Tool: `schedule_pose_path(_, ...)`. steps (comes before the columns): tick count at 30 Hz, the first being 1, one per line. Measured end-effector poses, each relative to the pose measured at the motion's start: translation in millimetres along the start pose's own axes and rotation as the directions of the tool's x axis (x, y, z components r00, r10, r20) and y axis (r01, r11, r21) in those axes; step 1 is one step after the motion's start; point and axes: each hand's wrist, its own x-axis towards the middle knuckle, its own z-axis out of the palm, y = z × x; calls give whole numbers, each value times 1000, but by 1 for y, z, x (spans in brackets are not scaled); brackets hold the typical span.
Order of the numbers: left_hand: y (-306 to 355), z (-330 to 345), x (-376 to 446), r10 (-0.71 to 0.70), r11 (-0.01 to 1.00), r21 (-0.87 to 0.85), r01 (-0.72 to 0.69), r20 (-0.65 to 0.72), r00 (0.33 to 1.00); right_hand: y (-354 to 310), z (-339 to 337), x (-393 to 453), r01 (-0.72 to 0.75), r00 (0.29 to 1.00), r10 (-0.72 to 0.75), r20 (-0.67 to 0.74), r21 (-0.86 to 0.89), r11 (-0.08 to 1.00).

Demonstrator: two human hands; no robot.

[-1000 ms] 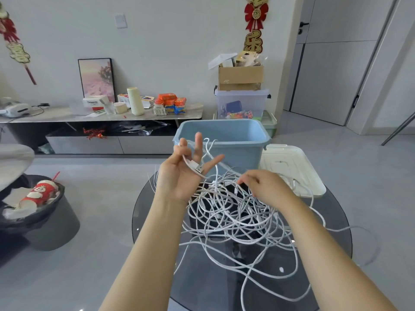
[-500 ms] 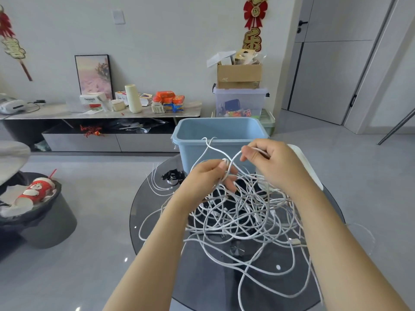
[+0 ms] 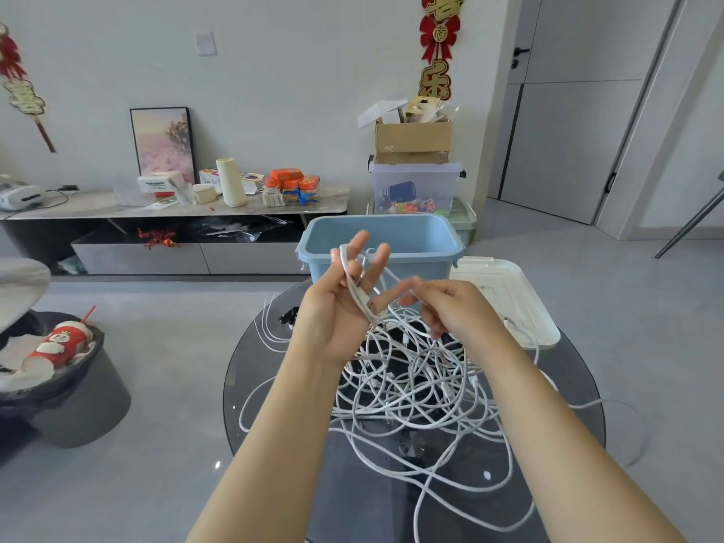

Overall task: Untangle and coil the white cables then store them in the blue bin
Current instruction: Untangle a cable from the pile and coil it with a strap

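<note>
A tangle of white cables (image 3: 411, 389) lies on the round dark glass table (image 3: 274, 405). Behind it, at the table's far edge, stands the open blue bin (image 3: 415, 264). My left hand (image 3: 333, 311) is raised in front of the bin, palm towards me and fingers spread upward. One white cable loops over those fingers and runs down the palm, where the thumb pinches its plug end. My right hand (image 3: 450, 307) is just to the right, fingers curled, pinching the same cable near the left thumb.
The bin's white lid (image 3: 509, 295) lies on the table to the right of the bin. A small black clip (image 3: 288, 317) sits at the table's left edge. A dark stool holding a red cup (image 3: 62, 342) stands on the floor to the left. A low sideboard (image 3: 176, 205) lines the wall.
My left hand has turned palm towards me and spread its fingers, with a cable loop now round them. My right hand has dropped slightly to the right, still on the cable.
</note>
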Motion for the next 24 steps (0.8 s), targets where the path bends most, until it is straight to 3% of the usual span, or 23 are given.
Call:
schedule_pose_path(3, 0, -2, 3, 91, 996, 32, -89, -70, 993, 6, -2, -3, -59, 993, 70, 90, -119, 991)
schedule_pose_path(10, -7, -5, 5, 231, 915, 371, -161, -154, 961, 5, -13, -11, -27, 966, 147, 212, -484, 875)
schedule_pose_path(11, -8, -6, 3, 268, 856, 492, -162, -154, 951, 2, -15, -12, 7, 964, 125, 235, -493, 870)
schedule_pose_path(14, -16, -8, 1, 380, 524, 838, -153, -69, 922, -13, -14, -16, 168, 969, -45, 242, -519, 838)
schedule_pose_path(17, -21, -7, -1, 299, 207, 970, -128, 61, 952, -20, -11, -16, 283, 959, -231, 163, -543, 790)
schedule_pose_path(18, -21, -6, -2, 247, 161, 981, -111, 69, 967, -19, -12, -15, 299, 954, -271, 131, -530, 793)
schedule_pose_path(21, -19, -8, -2, 41, 187, 982, -39, 32, 999, -17, -17, -13, 320, 937, -348, 42, -509, 799)
schedule_pose_path(24, -14, -11, -1, -136, 371, 928, 6, 48, 989, -14, -19, -8, 301, 935, -355, -25, -476, 826)
